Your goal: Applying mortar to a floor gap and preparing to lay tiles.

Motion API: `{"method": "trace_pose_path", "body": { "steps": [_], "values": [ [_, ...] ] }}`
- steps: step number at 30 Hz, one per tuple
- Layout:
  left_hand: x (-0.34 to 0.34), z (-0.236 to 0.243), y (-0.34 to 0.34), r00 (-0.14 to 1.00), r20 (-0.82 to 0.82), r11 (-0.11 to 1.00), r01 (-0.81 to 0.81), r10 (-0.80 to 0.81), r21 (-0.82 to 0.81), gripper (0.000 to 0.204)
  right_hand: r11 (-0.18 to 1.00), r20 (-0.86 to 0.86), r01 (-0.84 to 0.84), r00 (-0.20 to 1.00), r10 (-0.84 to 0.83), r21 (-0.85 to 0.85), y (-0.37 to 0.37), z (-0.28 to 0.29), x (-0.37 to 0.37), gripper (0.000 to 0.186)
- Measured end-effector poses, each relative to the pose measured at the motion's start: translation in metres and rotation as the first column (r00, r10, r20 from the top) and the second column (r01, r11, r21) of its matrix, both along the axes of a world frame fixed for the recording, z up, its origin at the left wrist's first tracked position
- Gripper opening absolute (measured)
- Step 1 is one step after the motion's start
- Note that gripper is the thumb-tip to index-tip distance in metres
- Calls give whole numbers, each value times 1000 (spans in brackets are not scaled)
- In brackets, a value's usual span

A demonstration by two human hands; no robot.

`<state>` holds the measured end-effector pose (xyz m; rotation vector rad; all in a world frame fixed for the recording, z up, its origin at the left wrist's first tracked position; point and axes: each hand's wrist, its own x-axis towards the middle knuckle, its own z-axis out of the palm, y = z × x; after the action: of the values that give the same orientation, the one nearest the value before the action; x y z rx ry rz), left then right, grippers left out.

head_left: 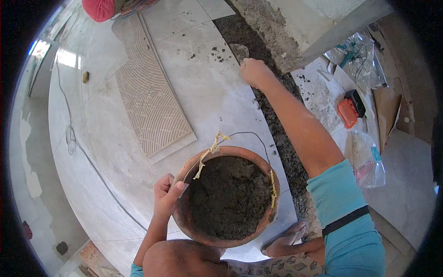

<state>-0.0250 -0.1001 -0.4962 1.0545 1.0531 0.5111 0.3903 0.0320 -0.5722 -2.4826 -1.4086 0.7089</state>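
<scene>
A round, reddish-brown bucket (pixel 185 224) stands in front of my knees, filled with dark, damp mortar (pixel 228 198). Its thin wire handle (pixel 253 134) has yellow strips wound on it. My left hand (pixel 167 195) is closed on the bucket's left rim, thumb over the edge. Farther off, my right hand (pixel 256 73) is closed above a strip of dark mortar (pixel 281 120) between the tiles and a raised concrete block. A grey trowel blade (pixel 239 51) shows just past its knuckles, lying over the mortar; the handle is hidden in my fist.
Left of the strip, a tile (pixel 147 106) lies with its ridged back up on the pale tiled floor (pixel 203 92). A cable (pixel 99 173) runs along the left. To the right are an orange and black object (pixel 349 111), clear plastic (pixel 369 157) and cardboard (pixel 386 108).
</scene>
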Motion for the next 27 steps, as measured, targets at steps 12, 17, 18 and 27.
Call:
{"method": "trace_pose_path", "body": {
  "steps": [12, 17, 18, 27],
  "values": [
    [-2, -2, -2, 1000, 7, 1000, -9, 9, 7, 35, 997, -17, 70, 997, -71, -36, -48, 15, -19, 34],
    [1, 1, -3, 1000, -5, 999, 2, -2, 42, 36, 998, -40, 4, 999, -7, -70, -71, 13, -15, 28],
    [2, 1, -2, 1000, -7, 999, 2, -2, 42, 36, 999, -32, 46, 998, -45, 19, -77, 10, -13, 28],
    [2, 2, -1, 999, -37, 999, -9, 10, 37, 35, 997, -41, 55, 998, -57, -45, -107, 25, -31, 30]
  ]
}}
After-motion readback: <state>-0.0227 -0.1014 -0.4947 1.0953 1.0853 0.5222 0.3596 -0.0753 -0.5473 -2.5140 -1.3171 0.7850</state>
